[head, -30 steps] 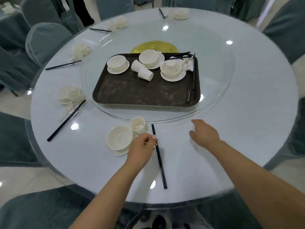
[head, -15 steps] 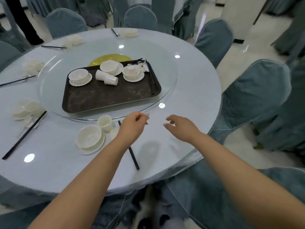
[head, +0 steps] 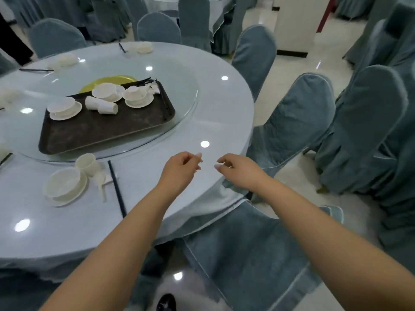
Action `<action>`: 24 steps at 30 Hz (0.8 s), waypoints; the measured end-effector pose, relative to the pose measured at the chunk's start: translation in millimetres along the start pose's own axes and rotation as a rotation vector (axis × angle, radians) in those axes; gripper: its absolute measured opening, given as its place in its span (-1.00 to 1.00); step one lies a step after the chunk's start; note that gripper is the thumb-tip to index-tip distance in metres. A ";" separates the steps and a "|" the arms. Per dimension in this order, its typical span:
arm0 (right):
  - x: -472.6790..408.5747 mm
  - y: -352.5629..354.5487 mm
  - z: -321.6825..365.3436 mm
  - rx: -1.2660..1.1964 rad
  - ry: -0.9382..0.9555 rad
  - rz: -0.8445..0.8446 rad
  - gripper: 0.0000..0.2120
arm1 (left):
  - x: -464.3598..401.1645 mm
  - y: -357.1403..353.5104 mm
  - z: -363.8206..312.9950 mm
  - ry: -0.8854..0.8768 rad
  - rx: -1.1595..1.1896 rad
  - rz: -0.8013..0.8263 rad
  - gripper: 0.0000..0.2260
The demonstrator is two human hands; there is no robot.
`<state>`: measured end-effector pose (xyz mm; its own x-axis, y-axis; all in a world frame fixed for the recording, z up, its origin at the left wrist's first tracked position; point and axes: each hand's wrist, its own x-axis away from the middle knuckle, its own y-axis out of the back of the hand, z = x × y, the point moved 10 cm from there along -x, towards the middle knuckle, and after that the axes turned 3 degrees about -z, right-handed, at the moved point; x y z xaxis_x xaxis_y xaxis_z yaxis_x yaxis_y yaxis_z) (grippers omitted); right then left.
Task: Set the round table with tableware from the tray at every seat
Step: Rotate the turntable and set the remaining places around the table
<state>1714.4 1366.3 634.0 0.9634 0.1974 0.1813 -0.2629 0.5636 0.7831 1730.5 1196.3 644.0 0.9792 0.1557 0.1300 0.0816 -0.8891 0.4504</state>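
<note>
Head view is showing the left hand point(head: 179, 170) and right hand point(head: 239, 170) hovering loosely curled, holding nothing. Best reaching for the tray point(head: 107, 129), lifting 1 bowl-and-saucer set point(head: 65, 107) squarely.

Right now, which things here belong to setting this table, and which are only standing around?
Belong to the job:
- tray
- bowls on saucers and two cups left on the tray
- finished setting's bowl, cup, spoon, chopsticks
- left hand and right hand, both holding nothing

Just around:
- covered chairs
- neighbouring table

Teal-covered chairs point(head: 298, 122) ring the floor; a blurred, possibly draped, table point(head: 170, 3) behind.
</note>
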 end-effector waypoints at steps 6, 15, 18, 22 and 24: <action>35.5 58.5 -60.3 -0.035 0.055 -0.025 -0.70 | 32.8 -64.5 -28.4 0.015 0.041 -0.081 -0.74; 55.2 96.4 -88.3 -0.110 0.110 -0.050 -0.75 | 54.4 -93.9 -54.8 0.006 0.055 -0.128 -0.75; 58.5 98.4 -95.7 -0.133 0.101 -0.057 -0.76 | 56.2 -102.9 -59.8 0.001 0.057 -0.108 -0.75; 58.8 102.2 -105.2 -0.148 0.113 -0.063 -0.78 | 57.0 -118.1 -66.6 0.000 0.052 -0.106 -0.74; 55.6 105.0 -112.1 -0.158 0.126 -0.051 -0.77 | 55.0 -129.8 -71.6 0.011 0.052 -0.101 -0.73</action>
<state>1734.5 1526.4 659.6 0.9640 0.2591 0.0601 -0.2287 0.6923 0.6844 1760.4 1351.1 656.0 0.9634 0.2504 0.0957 0.1899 -0.8896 0.4154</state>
